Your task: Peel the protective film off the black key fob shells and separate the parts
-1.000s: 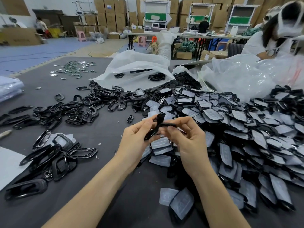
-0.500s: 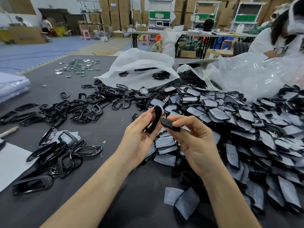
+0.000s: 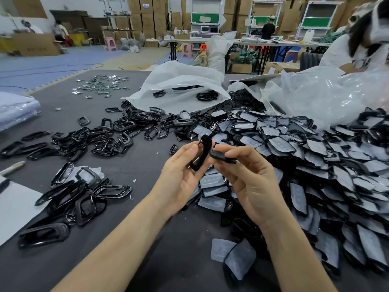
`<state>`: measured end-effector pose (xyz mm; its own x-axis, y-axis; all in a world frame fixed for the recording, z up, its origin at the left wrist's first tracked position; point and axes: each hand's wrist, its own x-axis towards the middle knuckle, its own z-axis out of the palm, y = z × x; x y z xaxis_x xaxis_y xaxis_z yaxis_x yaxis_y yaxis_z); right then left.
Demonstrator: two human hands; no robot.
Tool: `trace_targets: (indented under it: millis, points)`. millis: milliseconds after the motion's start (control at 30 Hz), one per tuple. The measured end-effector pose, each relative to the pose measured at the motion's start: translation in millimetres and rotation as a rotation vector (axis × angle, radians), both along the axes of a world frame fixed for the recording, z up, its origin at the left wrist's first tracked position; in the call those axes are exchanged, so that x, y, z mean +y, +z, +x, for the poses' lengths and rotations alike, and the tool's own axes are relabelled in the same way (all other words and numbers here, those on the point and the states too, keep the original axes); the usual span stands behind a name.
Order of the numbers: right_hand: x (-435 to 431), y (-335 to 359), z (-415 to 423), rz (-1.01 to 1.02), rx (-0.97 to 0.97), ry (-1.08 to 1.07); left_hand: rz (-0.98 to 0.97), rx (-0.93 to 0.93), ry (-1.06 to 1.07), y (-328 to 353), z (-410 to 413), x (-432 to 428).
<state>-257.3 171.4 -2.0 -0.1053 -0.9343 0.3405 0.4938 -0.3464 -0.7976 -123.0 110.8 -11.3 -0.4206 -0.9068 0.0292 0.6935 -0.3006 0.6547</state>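
Fingers [image 3: 187, 152] of left hand [image 3: 181, 178] pinch black frame [image 3: 202, 153]; right hand [image 3: 252, 186] pinches shell insert [image 3: 219, 155].

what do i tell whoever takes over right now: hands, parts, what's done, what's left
Left hand grips a black frame, held upright. Right hand pinches a black shell piece beside it; the two look separated.
Stripped frames lie on the table at the left; film-covered shells are heaped at the right.
Done: this fob split.
Left: set both pieces down, then the heap.
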Motion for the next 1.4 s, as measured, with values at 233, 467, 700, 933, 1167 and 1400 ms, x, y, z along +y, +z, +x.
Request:
trace_targets:
  millis: [233,467,700,933,1167,1400]
  points:
    - [-1,-3,-4,0.045,0.122,-0.138,0.096,-0.024,0.016,0,0,1]
    - [-4,-8,0,0.046,0.550,-0.448,0.060,-0.172,-0.034,0,-2,2]
    - [-5,-12,4,0.044,0.726,-0.561,0.006,-0.246,-0.112,0,-9,10]
    - [-6,-13,3,0.068,0.788,-0.696,-0.014,-0.230,-0.154,-2,-8,10]
    - [-9,-15,-1,0.144,0.679,-0.694,-0.107,-0.261,-0.156,-5,-8,8]
    - [-11,-18,-4,0.196,0.699,-0.789,-0.692,-0.952,0.201,-16,-5,7]
